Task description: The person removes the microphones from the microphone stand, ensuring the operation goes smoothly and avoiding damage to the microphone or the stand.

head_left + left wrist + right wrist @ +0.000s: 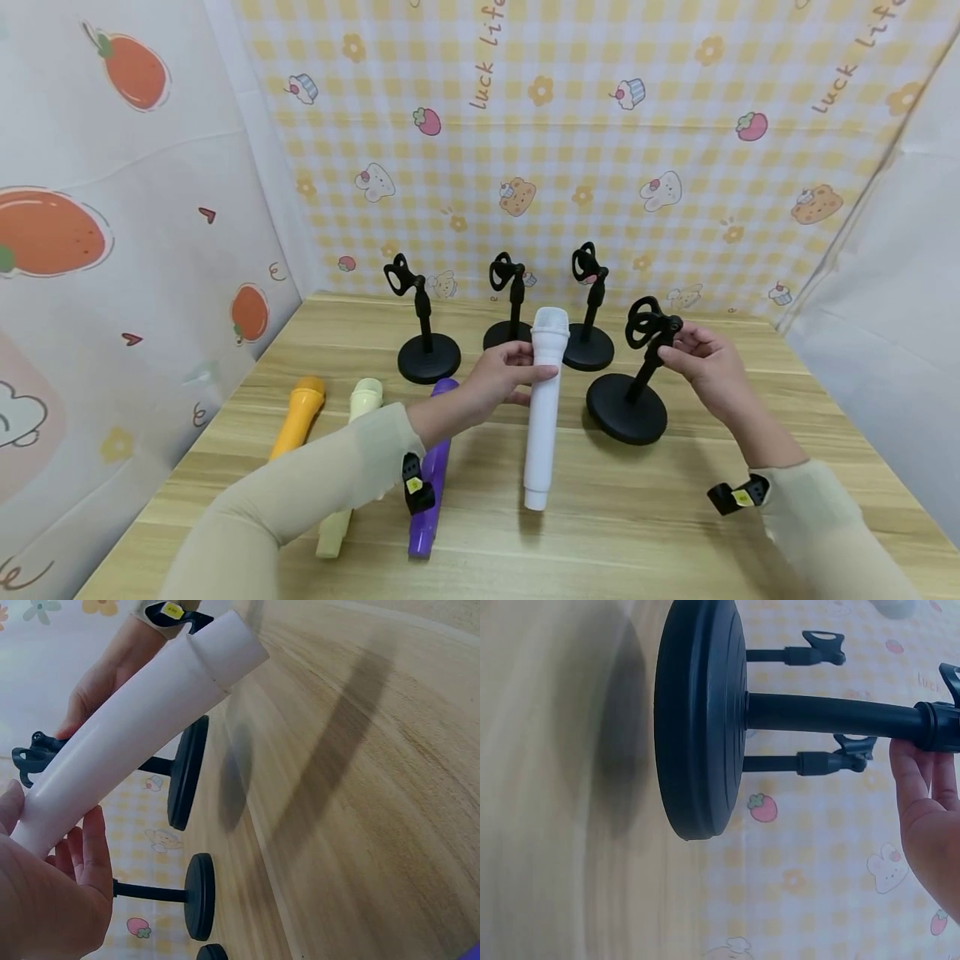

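My left hand [504, 379] grips a white microphone [543, 417] around its upper body, head end up, held above the table. In the left wrist view the fingers wrap the white microphone [120, 739], whose tail end points away from the palm. My right hand [708, 367] pinches the upper post of a black microphone stand [637, 383], just below its clip. That stand is tilted, and in the right wrist view its round base [701, 720] hangs off the table with a shadow beside it. The clip [647, 323] holds nothing.
Three more black stands [427, 354] stand along the back of the wooden table [600, 533]. An orange microphone [298, 412], a pale yellow microphone [366, 398] and a purple microphone [426, 533] lie at the left, partly behind my left arm. A patterned cloth [570, 167] hangs behind.
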Motion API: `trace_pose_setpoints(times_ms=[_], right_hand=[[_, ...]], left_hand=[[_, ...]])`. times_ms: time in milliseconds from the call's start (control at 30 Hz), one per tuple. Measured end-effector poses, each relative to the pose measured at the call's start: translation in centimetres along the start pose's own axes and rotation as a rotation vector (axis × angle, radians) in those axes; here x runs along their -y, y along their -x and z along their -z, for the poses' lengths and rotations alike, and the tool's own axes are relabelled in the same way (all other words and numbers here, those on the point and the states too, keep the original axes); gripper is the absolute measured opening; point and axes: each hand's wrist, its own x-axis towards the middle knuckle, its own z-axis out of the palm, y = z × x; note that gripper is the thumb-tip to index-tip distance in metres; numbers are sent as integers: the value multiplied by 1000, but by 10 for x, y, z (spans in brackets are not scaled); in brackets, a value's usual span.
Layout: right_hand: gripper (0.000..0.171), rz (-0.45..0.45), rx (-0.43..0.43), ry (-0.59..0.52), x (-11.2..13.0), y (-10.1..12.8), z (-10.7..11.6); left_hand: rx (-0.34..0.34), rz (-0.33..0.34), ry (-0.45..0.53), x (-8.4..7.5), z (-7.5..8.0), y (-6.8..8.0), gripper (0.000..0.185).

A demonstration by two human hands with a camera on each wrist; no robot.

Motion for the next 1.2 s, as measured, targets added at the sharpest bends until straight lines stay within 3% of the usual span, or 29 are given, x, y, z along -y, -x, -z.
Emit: trace_pose_setpoints(times_ms=[600, 1200], right_hand=[[30, 69, -27, -240, 13, -26, 21], [21, 46, -144, -265, 20, -53, 38]], left_hand=[[-40, 93, -18, 19, 7, 12, 43], [-83, 156, -6, 37, 6, 17, 38]])
